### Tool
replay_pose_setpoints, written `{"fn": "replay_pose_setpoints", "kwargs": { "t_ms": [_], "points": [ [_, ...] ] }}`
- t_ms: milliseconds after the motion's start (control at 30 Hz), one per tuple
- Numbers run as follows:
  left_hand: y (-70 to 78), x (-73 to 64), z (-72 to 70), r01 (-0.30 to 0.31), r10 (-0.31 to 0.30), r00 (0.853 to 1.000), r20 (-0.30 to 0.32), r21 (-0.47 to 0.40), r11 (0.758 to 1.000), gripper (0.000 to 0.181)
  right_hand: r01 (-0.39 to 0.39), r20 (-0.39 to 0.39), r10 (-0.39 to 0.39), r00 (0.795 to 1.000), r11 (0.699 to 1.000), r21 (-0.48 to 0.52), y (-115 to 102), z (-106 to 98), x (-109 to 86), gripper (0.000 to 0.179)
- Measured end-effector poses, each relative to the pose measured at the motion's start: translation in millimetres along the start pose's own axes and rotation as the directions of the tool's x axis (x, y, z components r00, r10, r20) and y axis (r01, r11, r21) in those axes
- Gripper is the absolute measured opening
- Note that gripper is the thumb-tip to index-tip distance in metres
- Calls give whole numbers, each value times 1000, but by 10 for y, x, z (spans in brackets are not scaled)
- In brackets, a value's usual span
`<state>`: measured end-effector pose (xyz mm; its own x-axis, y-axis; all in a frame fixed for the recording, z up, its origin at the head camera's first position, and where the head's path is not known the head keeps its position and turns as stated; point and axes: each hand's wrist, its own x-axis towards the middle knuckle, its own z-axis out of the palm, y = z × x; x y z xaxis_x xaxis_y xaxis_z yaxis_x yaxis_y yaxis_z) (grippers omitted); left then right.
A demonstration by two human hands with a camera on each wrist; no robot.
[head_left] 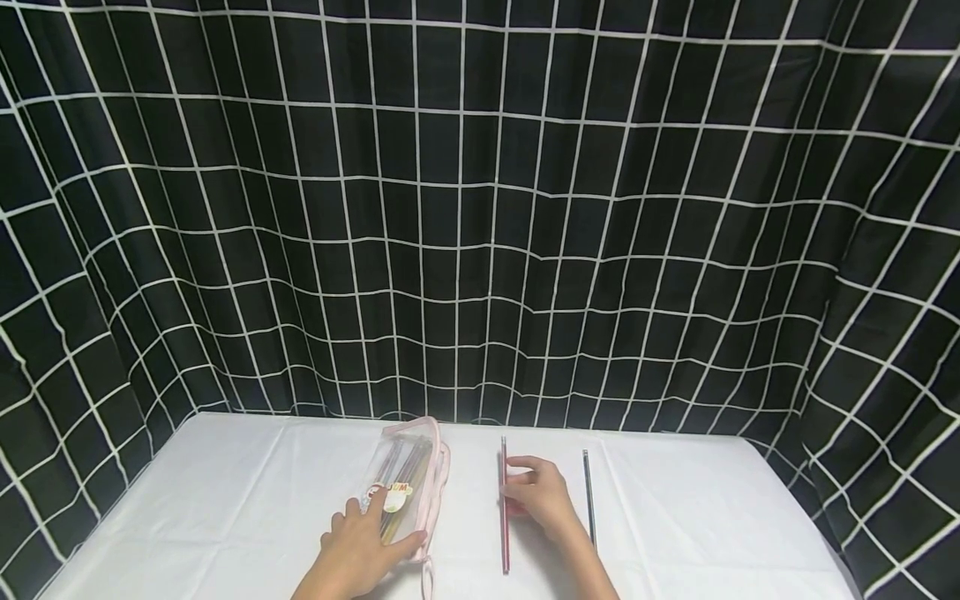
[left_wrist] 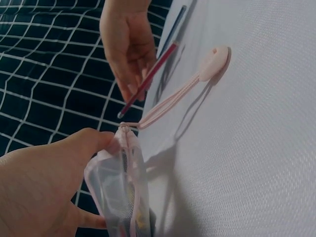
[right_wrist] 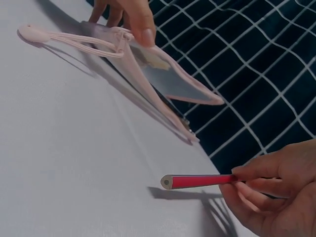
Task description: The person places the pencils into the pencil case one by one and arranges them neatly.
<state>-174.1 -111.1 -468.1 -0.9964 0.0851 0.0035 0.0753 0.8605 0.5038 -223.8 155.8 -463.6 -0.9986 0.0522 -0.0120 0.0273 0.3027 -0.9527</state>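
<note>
A clear pencil case (head_left: 429,442) with pink edging and a small printed label (head_left: 397,497) lies left of centre on the table. Several pencils (head_left: 396,458) show through its side. My left hand (head_left: 356,550) grips it near the close end, thumb on the zip edge and fingers across the clear side. In the right wrist view the case's mouth (right_wrist: 170,106) gapes apart along the zip. To the right, my right hand (head_left: 543,500) pinches a red pencil (head_left: 505,533) between thumb and fingers. Its flat, unsharpened end (right_wrist: 167,182) faces the right wrist camera.
A dark pencil (head_left: 588,487) lies on the white-covered table (head_left: 697,508), beside my right forearm. A pink cord with a pull tab (left_wrist: 215,64) trails from the near end of the case. Behind the table hangs a black curtain with a white grid (head_left: 480,217).
</note>
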Motion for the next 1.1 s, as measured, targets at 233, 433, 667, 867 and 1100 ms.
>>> {"fn": "replay_pose_setpoints", "kwargs": {
  "t_ms": [233, 433, 667, 867, 1100],
  "points": [
    [6, -6, -3, -2, 2, 1000, -2, -2, 1000, 95, 0, 13, -1, 1000, 1000, 30, -27, 79, 13, 52],
    [1, -10, -5, -3, 3, 1000, -5, -4, 1000, 95, -3, 30, 1, 1000, 999, 54, -74, 144, 28, 55],
    [-4, -4, 7, -2, 2, 1000, -10, 0, 1000, 95, 1, 54, -4, 999, 999, 49, -123, 229, 49, 51],
    [-9, 0, 8, 5, -5, 1000, -6, 3, 1000, 95, 9, 79, -14, 997, 998, 58, -167, 314, 72, 50],
    [-6, 3, 3, 5, -5, 1000, -9, 8, 1000, 93, 5, 88, -10, 996, 999, 49, -225, 411, 105, 51]
  ]
}}
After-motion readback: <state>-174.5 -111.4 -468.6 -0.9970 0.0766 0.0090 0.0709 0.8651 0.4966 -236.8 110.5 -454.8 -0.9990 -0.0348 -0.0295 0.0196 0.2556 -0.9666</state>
